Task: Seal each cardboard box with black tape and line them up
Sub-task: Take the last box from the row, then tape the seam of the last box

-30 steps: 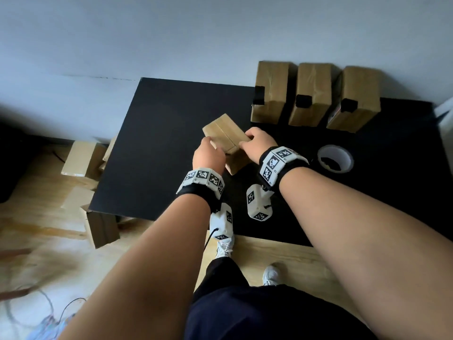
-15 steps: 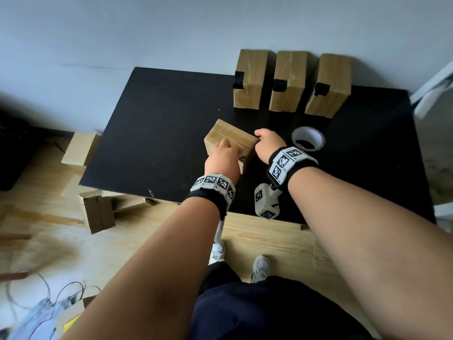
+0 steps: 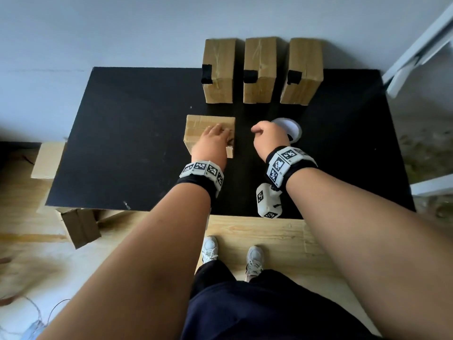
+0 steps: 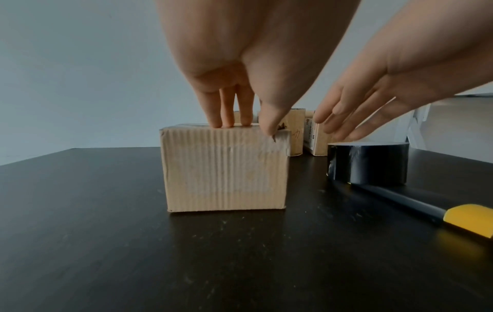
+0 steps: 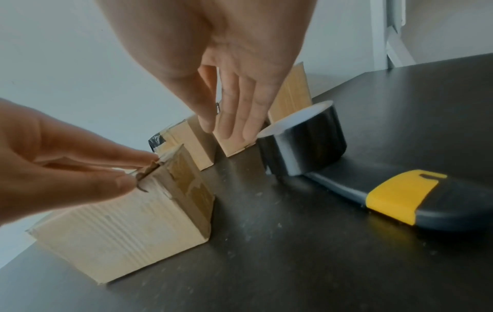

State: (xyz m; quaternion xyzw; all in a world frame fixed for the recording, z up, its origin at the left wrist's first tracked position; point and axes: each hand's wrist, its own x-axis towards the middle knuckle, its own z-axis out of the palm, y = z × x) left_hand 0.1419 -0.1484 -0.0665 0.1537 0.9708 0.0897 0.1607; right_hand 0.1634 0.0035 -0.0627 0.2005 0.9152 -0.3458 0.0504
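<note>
The surface (image 3: pixel 127 148) is a matte black rectangular top, dusty and lightly scratched, pushed against a plain pale grey wall (image 3: pixel 122 33) at 12 o'clock. Along its far edge three cardboard boxes (image 3: pixel 260 69) stand side by side in a row, each with a short strip of black tape (image 3: pixel 250 76) on its near upper corner.

A fourth cardboard box (image 3: pixel 208 126) sits alone on the surface near the middle, just in front of the leftmost box of the row. The left hand (image 3: pixel 210 146) rests on top of it, straight fingers (image 4: pixel 226 114) pressing the closed flaps and thumb at the torn near corner; its grip is spread flat, clamped on nothing.

The right hand (image 3: pixel 268 141) hovers at 3 o'clock from that box, apart from it, fingers loosely extended over the roll of black tape (image 4: pixel 368 162), holding nothing. The roll lies flat on the surface. A cutter with a black and yellow handle (image 5: pixel 400 194) lies touching the roll on its near side.

Beyond the surface's edge at 6 o'clock is a light wooden floor (image 3: pixel 269 236), where the person's white shoes (image 3: pixel 255 261) stand. At 8 to 9 o'clock, more cardboard boxes (image 3: pixel 81 227) lie on the floor beside the surface. At 2 o'clock a white frame (image 3: pixel 416 52) leans by the wall.
</note>
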